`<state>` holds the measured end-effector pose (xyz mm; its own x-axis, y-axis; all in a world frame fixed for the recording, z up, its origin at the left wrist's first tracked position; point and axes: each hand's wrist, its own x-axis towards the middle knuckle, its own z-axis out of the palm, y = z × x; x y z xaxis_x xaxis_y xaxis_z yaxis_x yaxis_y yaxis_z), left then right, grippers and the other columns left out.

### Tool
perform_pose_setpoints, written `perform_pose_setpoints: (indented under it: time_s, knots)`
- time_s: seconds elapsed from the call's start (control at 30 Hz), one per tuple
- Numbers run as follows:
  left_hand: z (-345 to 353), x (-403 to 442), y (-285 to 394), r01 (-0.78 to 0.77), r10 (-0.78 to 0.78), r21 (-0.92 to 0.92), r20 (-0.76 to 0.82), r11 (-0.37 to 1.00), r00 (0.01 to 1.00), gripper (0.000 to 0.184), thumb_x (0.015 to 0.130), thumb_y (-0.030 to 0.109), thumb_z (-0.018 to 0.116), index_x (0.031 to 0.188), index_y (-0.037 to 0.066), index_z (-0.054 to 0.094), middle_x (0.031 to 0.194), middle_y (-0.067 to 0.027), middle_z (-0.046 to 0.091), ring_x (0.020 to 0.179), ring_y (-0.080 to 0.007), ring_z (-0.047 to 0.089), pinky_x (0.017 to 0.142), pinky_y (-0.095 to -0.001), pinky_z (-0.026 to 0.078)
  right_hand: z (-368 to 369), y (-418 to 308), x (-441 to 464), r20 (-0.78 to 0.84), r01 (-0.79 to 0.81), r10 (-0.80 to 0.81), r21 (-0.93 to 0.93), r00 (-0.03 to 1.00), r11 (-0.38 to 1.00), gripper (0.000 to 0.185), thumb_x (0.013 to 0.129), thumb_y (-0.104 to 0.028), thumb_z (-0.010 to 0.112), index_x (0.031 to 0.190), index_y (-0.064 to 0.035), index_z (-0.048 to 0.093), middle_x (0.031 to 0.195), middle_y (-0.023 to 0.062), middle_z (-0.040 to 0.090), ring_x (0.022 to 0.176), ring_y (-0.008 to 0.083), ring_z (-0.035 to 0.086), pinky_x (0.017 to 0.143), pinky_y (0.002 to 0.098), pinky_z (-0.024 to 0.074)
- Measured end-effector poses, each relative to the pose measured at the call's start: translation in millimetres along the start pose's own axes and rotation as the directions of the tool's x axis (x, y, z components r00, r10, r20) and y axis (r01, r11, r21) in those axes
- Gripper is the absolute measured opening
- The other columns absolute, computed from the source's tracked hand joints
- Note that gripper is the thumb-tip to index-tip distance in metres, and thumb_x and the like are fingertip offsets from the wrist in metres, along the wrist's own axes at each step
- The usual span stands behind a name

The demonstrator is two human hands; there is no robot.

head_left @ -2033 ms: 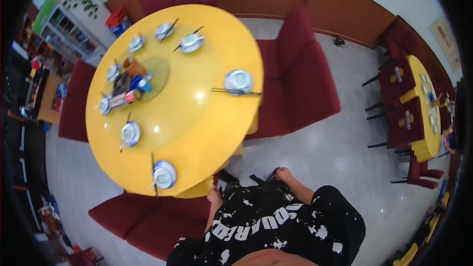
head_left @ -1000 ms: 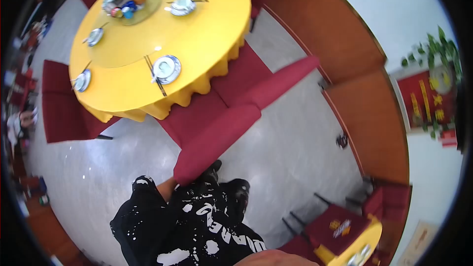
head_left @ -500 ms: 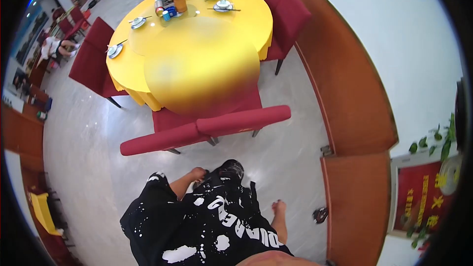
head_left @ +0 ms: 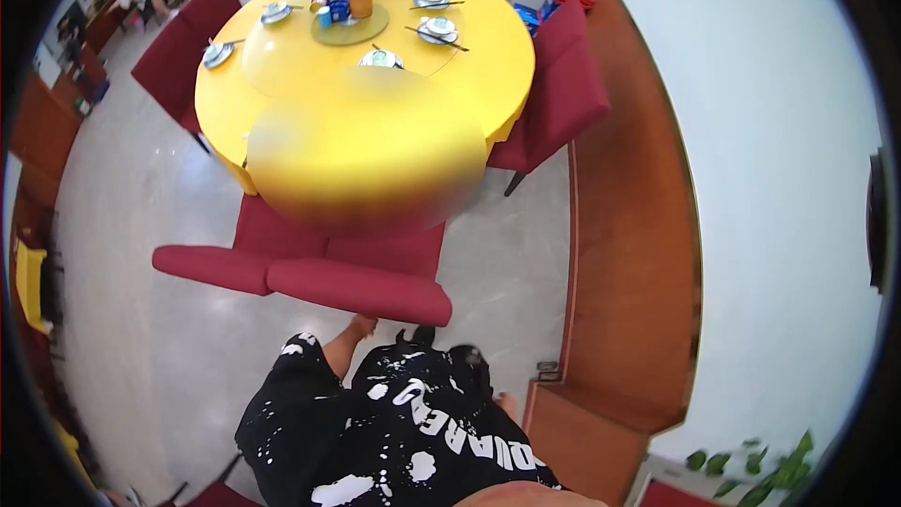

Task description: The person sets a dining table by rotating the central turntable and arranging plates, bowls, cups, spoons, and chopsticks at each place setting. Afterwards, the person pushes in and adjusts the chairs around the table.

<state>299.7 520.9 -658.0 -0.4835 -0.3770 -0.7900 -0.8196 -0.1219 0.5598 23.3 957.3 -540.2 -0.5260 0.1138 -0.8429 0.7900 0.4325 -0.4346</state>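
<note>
Part of the yellow table (head_left: 497, 47) is blurred, the shirt (head_left: 422, 413) partly hides the right hand (head_left: 507, 403), whether its fingers or those of the left hand (head_left: 362, 326) are clenched I cannot tell, and two maroon chairs (head_left: 361, 291) just beyond face the far table, backs running left to right.

Just ahead of my left hand (head_left: 363, 327), the nearer chair (head_left: 361, 292) stands upright, its padded maroon back turned toward me. The farther chair (head_left: 211, 266), matching it, stands alongside, ahead and left of that hand. Their backs meet end to end; blur hides part of the seats.
</note>
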Motion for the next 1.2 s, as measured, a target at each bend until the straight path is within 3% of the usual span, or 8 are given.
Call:
perform_pose_setpoints:
  time_s: [0.03,0.07,0.2,0.47,0.77,0.9,1.0,1.2]
  knots:
    - [6,-3,13,-0.145,0.135,-0.107,-0.092,0.984,0.987,0.026,0.092,0.025,0.061,0.097,0.002,0.070,0.086,-0.0123,0.073,0.068,-0.0248,0.068,0.063,-0.0419,0.056,6,-13,5,0.054,-0.010,0.015,-0.094,0.998,0.996,0.021,0.096,-0.024,0.050,0.104,-0.0064,0.059,0.078,0.0114,0.064,0.062,0.0223,0.061,0.050,0.0350,0.0494]
    - [18,-10,30,-0.482,0.419,-0.043,-0.432,0.875,0.799,0.027,0.092,0.025,0.061,0.103,0.002,0.070,0.095,-0.0117,0.072,0.078,-0.0238,0.068,0.071,-0.0399,0.056,9,-29,11,0.091,-0.010,0.027,-0.178,0.996,0.984,0.021,0.095,-0.024,0.050,0.102,-0.0062,0.059,0.077,0.0110,0.064,0.061,0.0220,0.061,0.050,0.0350,0.0491]
    - [36,-25,56,-0.070,0.006,-0.232,-0.269,0.970,0.963,0.026,0.092,0.024,0.061,0.103,0.003,0.070,0.094,-0.0111,0.072,0.078,-0.0229,0.068,0.071,-0.0386,0.055,13,-110,58,0.208,0.064,0.047,-0.500,0.977,0.864,0.021,0.095,-0.023,0.050,0.097,-0.0055,0.061,0.073,0.0096,0.062,0.059,0.0211,0.060,0.049,0.0352,0.0478]
    - [146,-57,107,0.240,-0.349,-0.377,-0.252,0.895,0.903,0.024,0.092,0.023,0.061,0.103,0.004,0.070,0.093,-0.0099,0.072,0.078,-0.0211,0.067,0.071,-0.0361,0.054,75,-392,217,0.416,0.315,0.119,-0.820,0.902,0.477,0.025,0.094,-0.023,0.049,0.086,-0.0042,0.064,0.065,0.0067,0.059,0.054,0.0194,0.057,0.047,0.0355,0.0451]
    - [169,39,266,0.026,-0.400,-0.686,-0.393,0.727,0.828,0.022,0.093,0.022,0.061,0.103,0.005,0.071,0.091,-0.0085,0.071,0.078,-0.0190,0.067,0.071,-0.0333,0.053,396,-667,93,0.890,0.640,-0.044,-0.290,0.453,0.711,0.030,0.098,-0.031,0.053,0.107,-0.0037,0.062,0.081,0.0077,0.068,0.069,0.0176,0.066,0.058,0.0300,0.0490]
    - [93,106,346,-0.368,-0.305,-0.764,-0.577,0.530,0.758,0.021,0.093,0.021,0.061,0.103,0.005,0.071,0.091,-0.0079,0.071,0.078,-0.0181,0.066,0.070,-0.0321,0.052,512,-706,41,0.913,0.681,-0.108,-0.212,0.394,0.701,0.032,0.098,-0.027,0.055,0.118,-0.0023,0.058,0.092,0.0108,0.068,0.074,0.0183,0.066,0.060,0.0286,0.0490]
    - [-55,111,439,-0.515,-0.215,-0.807,-0.579,0.288,0.787,0.019,0.095,0.020,0.058,0.092,0.004,0.068,0.071,-0.0035,0.064,0.056,-0.0078,0.054,0.048,-0.0230,0.038,589,-731,21,0.937,0.683,-0.117,-0.150,0.328,0.714,0.032,0.098,-0.024,0.055,0.121,-0.0015,0.057,0.099,0.0124,0.068,0.076,0.0200,0.067,0.063,0.0287,0.0508]
    - [-304,192,495,-0.651,-0.407,-0.567,-0.821,0.504,0.401,0.023,0.098,0.020,0.055,0.105,0.000,0.065,0.081,-0.0067,0.066,0.065,-0.0128,0.061,0.058,-0.0273,0.048,699,-774,-7,0.924,0.758,-0.116,-0.223,0.365,0.613,0.044,0.098,-0.021,0.054,0.135,0.0006,0.049,0.113,0.0146,0.065,0.086,0.0227,0.068,0.070,0.0308,0.0539]
